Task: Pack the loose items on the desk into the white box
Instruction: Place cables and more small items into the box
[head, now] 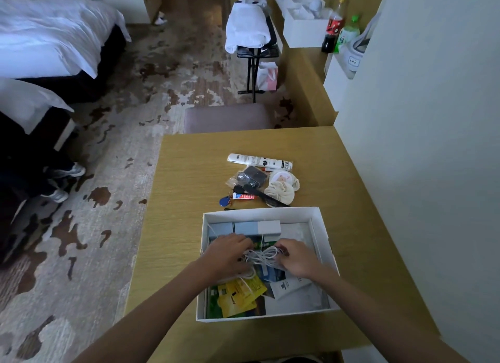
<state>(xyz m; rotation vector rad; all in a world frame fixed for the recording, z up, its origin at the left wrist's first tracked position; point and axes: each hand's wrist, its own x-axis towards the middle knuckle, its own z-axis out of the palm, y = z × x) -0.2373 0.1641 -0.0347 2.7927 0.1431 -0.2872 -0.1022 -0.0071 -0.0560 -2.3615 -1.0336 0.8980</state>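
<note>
The white box (259,214) sits by the counter's (189,173) near edge. Inside it, the left hand (227,251) and right hand (297,257) each curl their fingers round a coiled white cable (263,254). A white tube (259,161), black comb (266,197) and cream cloth (281,192) lie just beyond the box's far rim.

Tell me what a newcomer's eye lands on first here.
First, two hands meet inside the open white box on the near part of the desk: the left hand and right hand both grip a coiled white cable above a yellow packet. Next comes the unpacked heap just beyond the box, with a white tube, a black comb and a blue key fob.
</note>
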